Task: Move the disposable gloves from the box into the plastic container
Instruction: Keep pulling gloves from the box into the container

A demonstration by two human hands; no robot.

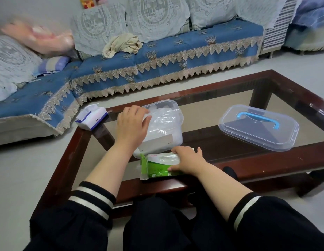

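Clear gloves (164, 122) lying in plastic container (173, 105) under left hand (132, 125) fingers, spread flat | right hand (187, 160) fingers clamping green box (157, 166) on bench (266, 156)

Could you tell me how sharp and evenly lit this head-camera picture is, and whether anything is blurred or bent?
Head view: light is soft and even; the left hand, right hand, green box and plastic container are sharp. The upper-left corner, above the sofa, is a blurred pink smear. Wide-angle distortion bows the table edges. Faint reflections show on the lid.
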